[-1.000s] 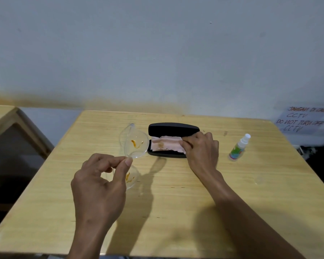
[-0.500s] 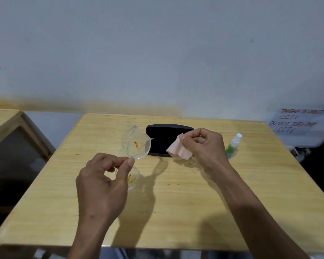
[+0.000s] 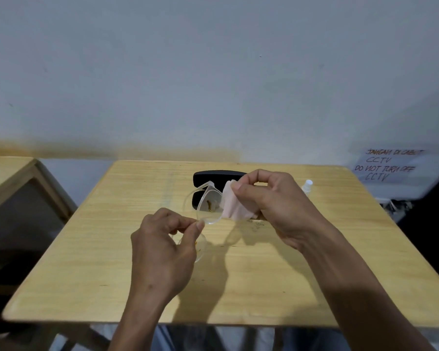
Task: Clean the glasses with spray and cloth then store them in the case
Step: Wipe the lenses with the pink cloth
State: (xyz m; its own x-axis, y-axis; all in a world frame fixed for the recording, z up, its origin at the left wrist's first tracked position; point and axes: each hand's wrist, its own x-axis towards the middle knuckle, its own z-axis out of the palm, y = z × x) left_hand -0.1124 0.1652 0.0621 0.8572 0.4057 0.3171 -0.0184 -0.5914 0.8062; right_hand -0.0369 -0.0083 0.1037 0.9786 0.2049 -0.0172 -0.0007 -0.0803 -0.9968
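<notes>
Clear-framed glasses [image 3: 208, 207] with orange smudges on the lenses are held above the table. My left hand [image 3: 166, 252] pinches them at the bridge between thumb and forefinger. My right hand [image 3: 271, 206] grips a pale pink cloth [image 3: 235, 205] and presses it against the right side of the far lens. The black glasses case [image 3: 214, 176] lies open on the table behind the glasses, partly hidden by them and by my right hand. Only the white cap of the spray bottle [image 3: 307, 184] shows past my right hand.
The wooden table [image 3: 112, 262] reaches to a pale wall. A second wooden table [image 3: 8, 178] stands to the left with a gap between. A handwritten paper notice [image 3: 388, 164] hangs at the right.
My right hand lifted the pink cloth out of the open case and carried it left to the far lens. My left hand raised the glasses slightly towards it.
</notes>
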